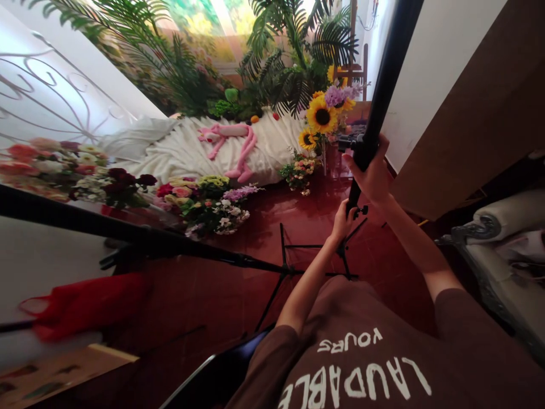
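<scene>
A black stand pole (388, 68) slants from the top edge down toward the floor, right of centre. My right hand (373, 173) grips it around a black collar joint with a small clamp at its left side. Lower down, my left hand (342, 221) is wrapped around the same pole, beside a small black knob (361, 210). The fingers of both hands are partly hidden by the pole. Below my left hand the stand's thin legs rest on the dark red floor (264, 210).
A second black stand (162, 241) crosses the left side, its legs at the centre. Beyond are flower bouquets (213, 204), sunflowers (321, 113), palm plants and a pink plush toy (238, 133) on white cloth. A red bag (89, 304) is at left, a pale sofa (511, 227) at right.
</scene>
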`<action>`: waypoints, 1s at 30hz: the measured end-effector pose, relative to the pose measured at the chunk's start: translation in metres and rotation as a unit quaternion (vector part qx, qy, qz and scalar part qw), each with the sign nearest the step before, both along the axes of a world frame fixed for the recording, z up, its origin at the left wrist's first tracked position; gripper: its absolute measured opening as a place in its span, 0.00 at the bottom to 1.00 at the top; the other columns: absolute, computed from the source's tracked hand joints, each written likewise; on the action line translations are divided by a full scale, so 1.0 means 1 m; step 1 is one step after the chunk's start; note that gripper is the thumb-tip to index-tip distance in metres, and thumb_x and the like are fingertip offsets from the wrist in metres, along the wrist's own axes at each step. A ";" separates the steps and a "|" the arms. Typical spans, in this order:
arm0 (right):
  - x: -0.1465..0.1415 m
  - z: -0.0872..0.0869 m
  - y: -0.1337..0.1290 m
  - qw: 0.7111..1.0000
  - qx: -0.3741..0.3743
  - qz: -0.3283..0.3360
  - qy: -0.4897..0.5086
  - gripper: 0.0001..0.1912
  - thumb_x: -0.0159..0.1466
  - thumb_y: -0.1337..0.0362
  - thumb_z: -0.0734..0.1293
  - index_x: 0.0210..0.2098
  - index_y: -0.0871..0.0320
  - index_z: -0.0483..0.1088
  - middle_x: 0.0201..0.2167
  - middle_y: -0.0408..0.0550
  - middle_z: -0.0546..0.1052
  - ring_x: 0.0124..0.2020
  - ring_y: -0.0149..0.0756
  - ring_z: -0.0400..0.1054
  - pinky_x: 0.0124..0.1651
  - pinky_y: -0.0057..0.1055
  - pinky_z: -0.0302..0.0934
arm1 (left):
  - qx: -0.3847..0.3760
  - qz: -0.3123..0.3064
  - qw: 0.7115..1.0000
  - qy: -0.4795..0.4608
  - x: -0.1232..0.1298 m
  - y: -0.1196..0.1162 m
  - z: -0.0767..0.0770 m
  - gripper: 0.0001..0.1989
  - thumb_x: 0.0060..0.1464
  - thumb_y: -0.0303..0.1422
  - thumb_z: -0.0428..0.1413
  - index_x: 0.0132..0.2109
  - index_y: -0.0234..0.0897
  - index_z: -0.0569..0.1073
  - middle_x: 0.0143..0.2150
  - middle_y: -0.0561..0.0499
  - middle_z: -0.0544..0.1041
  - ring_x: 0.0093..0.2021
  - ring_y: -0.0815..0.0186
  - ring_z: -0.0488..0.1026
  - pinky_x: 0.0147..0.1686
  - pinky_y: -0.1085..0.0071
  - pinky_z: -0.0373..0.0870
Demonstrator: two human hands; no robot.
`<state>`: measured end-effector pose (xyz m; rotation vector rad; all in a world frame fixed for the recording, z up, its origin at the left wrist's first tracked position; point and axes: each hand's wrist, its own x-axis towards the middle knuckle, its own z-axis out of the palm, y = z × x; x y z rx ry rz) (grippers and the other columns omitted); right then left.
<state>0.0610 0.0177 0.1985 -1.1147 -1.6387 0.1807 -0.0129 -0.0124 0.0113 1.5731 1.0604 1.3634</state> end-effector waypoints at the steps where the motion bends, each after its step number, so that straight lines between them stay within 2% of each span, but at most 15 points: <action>1: 0.001 -0.004 0.000 1.000 0.001 0.000 -0.001 0.42 0.62 0.42 0.64 0.62 0.58 0.42 0.47 0.54 0.71 0.48 0.44 0.71 0.51 0.44 0.66 | 0.003 -0.005 1.000 0.004 -0.001 0.000 -0.001 0.20 0.62 0.44 0.47 0.54 0.36 0.64 0.40 0.46 0.75 0.35 0.69 0.73 0.39 0.70 0.71; 5: 0.004 -0.027 0.002 1.000 -0.003 -0.001 0.019 0.40 0.62 0.42 0.63 0.64 0.54 0.42 0.49 0.53 0.70 0.49 0.45 0.71 0.51 0.45 0.67 | -0.008 -0.022 1.000 0.007 -0.005 0.001 -0.007 0.22 0.61 0.43 0.49 0.58 0.37 0.61 0.44 0.44 0.75 0.37 0.68 0.74 0.40 0.69 0.71; 9: 0.004 -0.067 -0.003 0.997 -0.061 -0.018 0.036 0.41 0.60 0.43 0.65 0.63 0.51 0.44 0.49 0.54 0.71 0.49 0.49 0.71 0.48 0.46 0.68 | 0.012 -0.015 1.000 0.012 -0.007 0.004 -0.013 0.23 0.60 0.41 0.50 0.60 0.38 0.60 0.50 0.42 0.73 0.45 0.64 0.73 0.46 0.66 0.70; 13: 0.004 -0.114 -0.009 0.993 -0.109 0.001 0.050 0.39 0.61 0.43 0.64 0.63 0.51 0.46 0.51 0.55 0.71 0.50 0.49 0.71 0.49 0.45 0.68 | -0.001 -0.008 1.000 0.023 -0.006 0.008 -0.022 0.25 0.59 0.38 0.51 0.61 0.35 0.59 0.46 0.41 0.74 0.40 0.65 0.73 0.42 0.68 0.70; 15: 0.005 -0.128 -0.010 0.991 -0.122 0.009 0.062 0.37 0.61 0.44 0.64 0.63 0.51 0.48 0.53 0.55 0.70 0.52 0.49 0.70 0.50 0.45 0.67 | -0.010 -0.005 1.000 0.026 -0.005 0.009 -0.027 0.26 0.58 0.37 0.52 0.61 0.34 0.58 0.45 0.41 0.74 0.39 0.65 0.73 0.40 0.69 0.70; 17: 0.006 -0.131 -0.011 0.990 -0.126 0.012 0.065 0.37 0.61 0.45 0.65 0.63 0.49 0.48 0.54 0.55 0.69 0.52 0.49 0.69 0.52 0.45 0.66 | -0.009 -0.002 1.000 0.024 -0.004 0.010 -0.030 0.26 0.58 0.36 0.51 0.61 0.34 0.58 0.45 0.41 0.74 0.39 0.65 0.73 0.40 0.69 0.70; 20: 0.011 -0.126 -0.015 0.990 -0.130 0.033 0.046 0.36 0.62 0.49 0.66 0.63 0.49 0.48 0.56 0.54 0.68 0.53 0.48 0.69 0.53 0.46 0.66 | 0.000 0.002 1.000 0.021 -0.003 0.010 -0.031 0.23 0.58 0.37 0.50 0.59 0.34 0.61 0.46 0.41 0.74 0.42 0.64 0.73 0.43 0.66 0.70; 23: 0.025 -0.125 -0.030 0.990 -0.126 0.067 0.011 0.35 0.63 0.54 0.66 0.64 0.49 0.48 0.56 0.53 0.68 0.54 0.45 0.68 0.54 0.44 0.66 | 0.013 0.010 1.000 0.016 -0.002 0.009 -0.032 0.21 0.60 0.39 0.49 0.56 0.35 0.64 0.47 0.40 0.73 0.46 0.62 0.72 0.48 0.64 0.69; 27: 0.054 -0.139 -0.061 0.992 -0.101 0.047 -0.058 0.30 0.63 0.61 0.65 0.63 0.49 0.54 0.56 0.52 0.68 0.57 0.43 0.64 0.61 0.45 0.60 | 0.011 0.011 1.000 0.003 -0.001 0.007 -0.032 0.20 0.60 0.43 0.50 0.54 0.36 0.65 0.46 0.42 0.74 0.45 0.62 0.73 0.47 0.65 0.69; 30: 0.073 -0.153 -0.079 0.989 -0.101 0.023 -0.108 0.27 0.64 0.62 0.63 0.63 0.51 0.56 0.57 0.53 0.68 0.59 0.44 0.62 0.62 0.48 0.57 | -0.003 0.025 1.000 -0.010 0.001 0.006 -0.032 0.21 0.59 0.45 0.51 0.54 0.37 0.66 0.45 0.43 0.75 0.43 0.64 0.73 0.46 0.66 0.69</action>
